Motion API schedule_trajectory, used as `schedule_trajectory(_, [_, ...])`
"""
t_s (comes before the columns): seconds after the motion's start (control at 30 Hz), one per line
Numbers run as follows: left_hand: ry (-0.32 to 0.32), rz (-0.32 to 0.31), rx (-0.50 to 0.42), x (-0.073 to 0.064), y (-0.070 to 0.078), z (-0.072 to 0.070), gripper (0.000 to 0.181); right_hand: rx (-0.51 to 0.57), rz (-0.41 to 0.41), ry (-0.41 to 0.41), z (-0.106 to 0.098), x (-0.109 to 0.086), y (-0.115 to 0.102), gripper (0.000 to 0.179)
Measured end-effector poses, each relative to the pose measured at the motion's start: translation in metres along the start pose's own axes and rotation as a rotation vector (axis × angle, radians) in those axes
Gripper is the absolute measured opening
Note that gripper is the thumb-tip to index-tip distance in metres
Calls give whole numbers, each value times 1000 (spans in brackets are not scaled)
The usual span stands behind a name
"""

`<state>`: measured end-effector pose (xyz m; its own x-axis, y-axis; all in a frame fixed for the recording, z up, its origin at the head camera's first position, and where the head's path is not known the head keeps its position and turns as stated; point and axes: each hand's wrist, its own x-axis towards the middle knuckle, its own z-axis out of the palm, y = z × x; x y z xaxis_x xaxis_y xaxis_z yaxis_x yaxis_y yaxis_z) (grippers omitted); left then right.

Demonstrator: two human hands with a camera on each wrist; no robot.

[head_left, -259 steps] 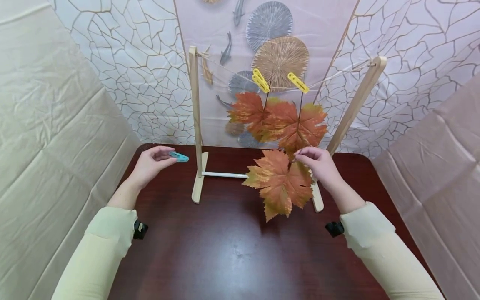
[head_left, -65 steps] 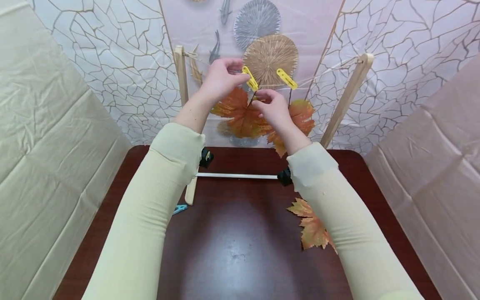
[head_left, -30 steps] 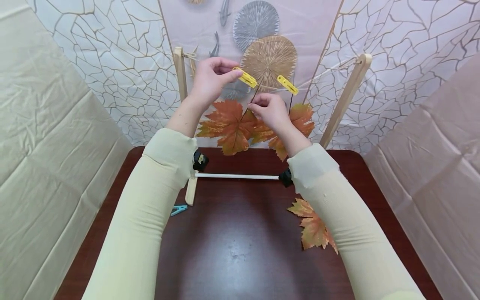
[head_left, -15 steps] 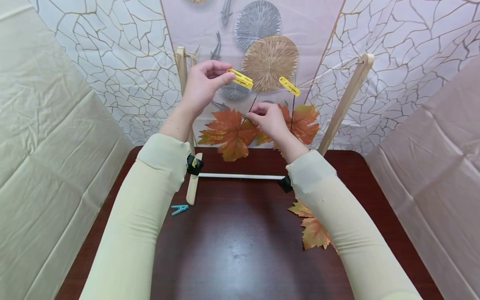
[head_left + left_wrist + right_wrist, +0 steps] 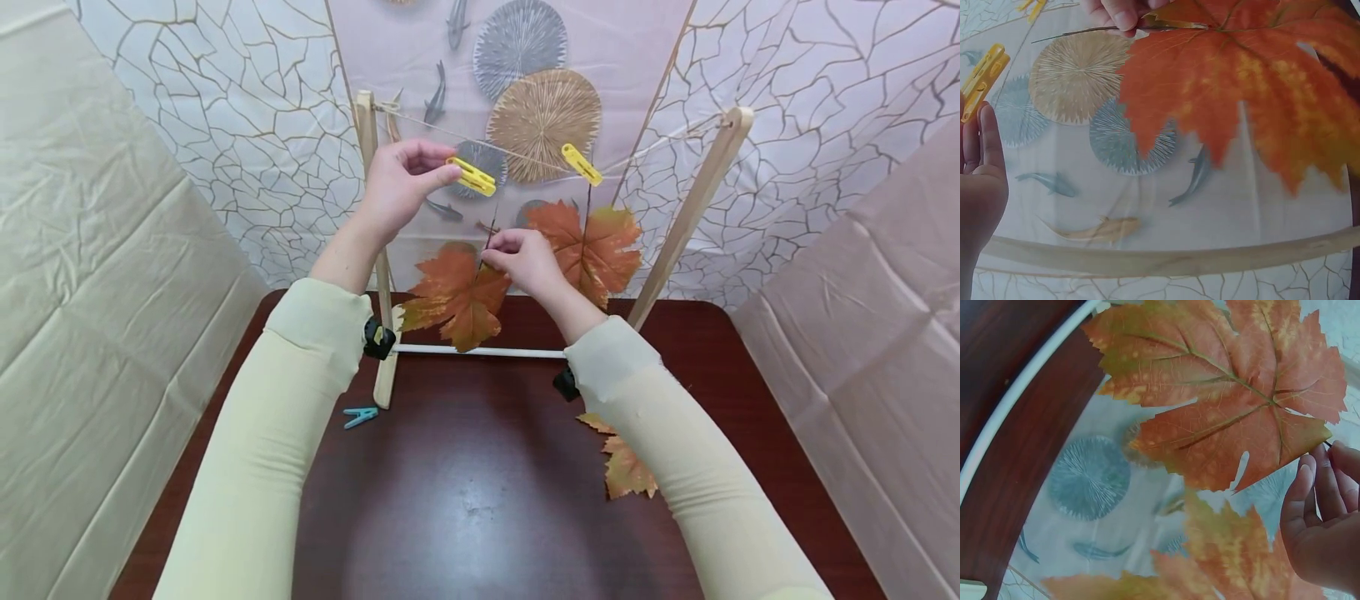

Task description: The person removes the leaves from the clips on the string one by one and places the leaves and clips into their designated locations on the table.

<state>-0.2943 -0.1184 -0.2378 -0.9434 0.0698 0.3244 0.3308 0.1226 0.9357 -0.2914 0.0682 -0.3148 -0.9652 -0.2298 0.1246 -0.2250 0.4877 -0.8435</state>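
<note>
My left hand pinches a yellow clothespin by its handle end, below the string and off it. My right hand pinches the dark stem of an orange-red artificial maple leaf, which hangs to the left of the fingers, over the white crossbar. In the right wrist view the leaf spreads wide from the fingertips. A second yellow clothespin sits on the string and holds another maple leaf by its stem. The left wrist view shows the held clothespin beside the stem.
Two wooden posts carry the string; a white crossbar joins them low down. A teal clothespin lies on the dark table at left. Another maple leaf lies partly under the right forearm.
The teal clothespin and one leaf were put down on the table. The left yellow clothespin came off the string, and both hands moved down and left with it and its leaf.
</note>
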Motion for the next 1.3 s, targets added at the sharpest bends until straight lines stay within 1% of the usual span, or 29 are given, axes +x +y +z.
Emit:
schedule_trajectory(0.17, [1, -14, 30, -5, -7, -6, 27, -17, 3, -35, 10, -6, 4, 13])
schedule_trajectory(0.3, [-7, -26, 38, -11, -13, -12, 29, -31, 23, -38, 12, -10, 8, 16])
schedule_trajectory(0.37, [-16, -37, 44, -14, -16, -15, 29, -23, 40, -36, 12, -13, 10, 17])
schedule_trajectory(0.5, [-40, -48, 56, -21, -22, -19, 31, 15, 41, -23, 10, -18, 15, 17])
schedule_trajectory(0.67, [-46, -39, 54, -28, -31, -22, 30, 73, 43, -23, 5, -24, 23, 18])
schedule_trajectory(0.8, [-45, -37, 29, -34, -38, -22, 32, 81, 48, -35, -1, -31, 28, 18])
schedule_trajectory(0.97, [-64, -71, 29, -41, -48, -22, 37, 60, 43, -25, -9, -40, 39, 16])
schedule_trajectory(1.07, [-77, -98, 39, -45, -55, -24, 39, 53, 56, -20, -14, -45, 48, 15])
schedule_trajectory(1.3, [-109, -124, 73, -59, -75, -36, 39, 39, 72, -4, -25, -55, 65, 16])
